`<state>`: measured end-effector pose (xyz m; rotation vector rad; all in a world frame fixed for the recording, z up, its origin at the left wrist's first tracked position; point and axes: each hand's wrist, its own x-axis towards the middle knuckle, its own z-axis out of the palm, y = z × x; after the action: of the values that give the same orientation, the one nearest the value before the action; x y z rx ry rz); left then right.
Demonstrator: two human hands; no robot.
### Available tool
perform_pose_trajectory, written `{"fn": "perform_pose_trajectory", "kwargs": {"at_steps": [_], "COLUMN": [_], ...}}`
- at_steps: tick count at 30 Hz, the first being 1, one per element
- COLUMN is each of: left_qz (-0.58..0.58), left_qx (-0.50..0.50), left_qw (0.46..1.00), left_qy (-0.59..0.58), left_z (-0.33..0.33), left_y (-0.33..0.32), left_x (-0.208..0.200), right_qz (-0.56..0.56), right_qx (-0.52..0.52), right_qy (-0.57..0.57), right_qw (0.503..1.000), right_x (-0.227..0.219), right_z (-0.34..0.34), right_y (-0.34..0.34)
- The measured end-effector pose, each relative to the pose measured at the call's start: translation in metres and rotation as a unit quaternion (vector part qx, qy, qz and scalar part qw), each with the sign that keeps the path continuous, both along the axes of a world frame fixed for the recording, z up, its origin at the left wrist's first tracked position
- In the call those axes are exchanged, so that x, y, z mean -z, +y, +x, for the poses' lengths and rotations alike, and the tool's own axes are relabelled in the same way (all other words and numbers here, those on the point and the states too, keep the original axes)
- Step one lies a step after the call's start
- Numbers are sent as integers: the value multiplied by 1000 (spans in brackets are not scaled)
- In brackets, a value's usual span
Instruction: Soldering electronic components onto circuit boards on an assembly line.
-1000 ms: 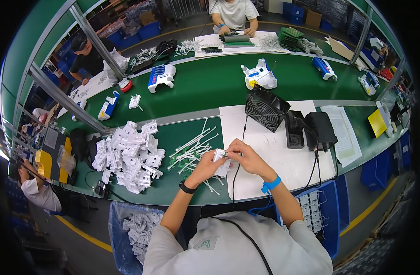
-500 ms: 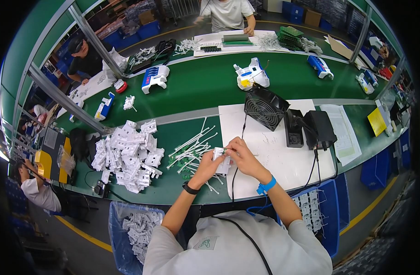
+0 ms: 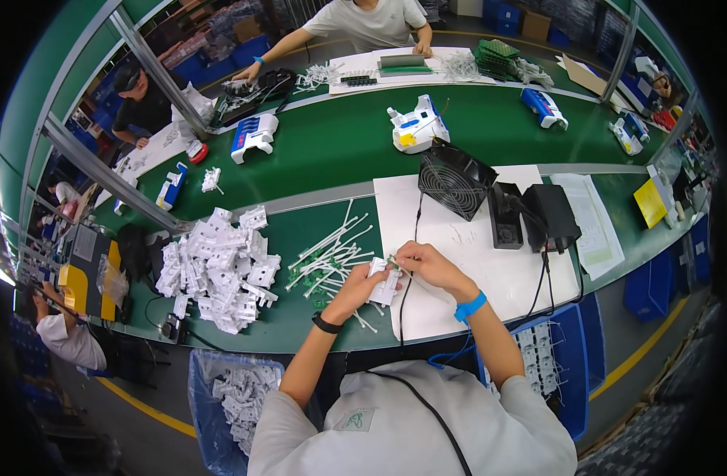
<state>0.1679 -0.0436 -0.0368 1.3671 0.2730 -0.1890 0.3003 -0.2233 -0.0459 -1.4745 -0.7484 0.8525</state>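
My left hand [image 3: 354, 292] is closed around a white plastic housing [image 3: 385, 289], held over the edge between the green bench and the white board. My right hand [image 3: 424, 263] is closed in a pinch at the housing's upper end, where a small green circuit board [image 3: 393, 260] shows by its fingertips. How far the green board sits in the housing I cannot tell. Left of my hands lies a loose heap of small green boards with white cables [image 3: 331, 258]. Farther left is a large pile of white plastic housings [image 3: 220, 270].
A black fan [image 3: 457, 181] and a black power unit [image 3: 551, 216] stand on the white board [image 3: 478, 297]. Beyond runs a green conveyor [image 3: 324, 151] carrying blue-and-white casings [image 3: 255, 138]. Blue bins [image 3: 573, 373] flank me below the bench. A co-worker [image 3: 371, 20] sits opposite.
My right hand has moved slightly right and up, apart from my left. Casings on the conveyor have shifted left. The co-worker opposite now stretches an arm toward the left-hand pile.
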Motion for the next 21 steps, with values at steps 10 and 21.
{"fn": "perform_pose_trajectory", "kwargs": {"at_steps": [10, 21], "left_qz": [21, 45], "left_qx": [40, -9], "left_qw": [999, 999], "left_qy": [11, -14], "left_z": [-3, -6], "left_y": [-2, 9], "left_x": [-14, 11], "right_qz": [1, 6], "right_qx": [-44, -88], "right_qy": [-95, -38], "right_qw": [994, 995], "right_x": [1, -5], "right_z": [6, 0], "right_y": [-9, -16]}}
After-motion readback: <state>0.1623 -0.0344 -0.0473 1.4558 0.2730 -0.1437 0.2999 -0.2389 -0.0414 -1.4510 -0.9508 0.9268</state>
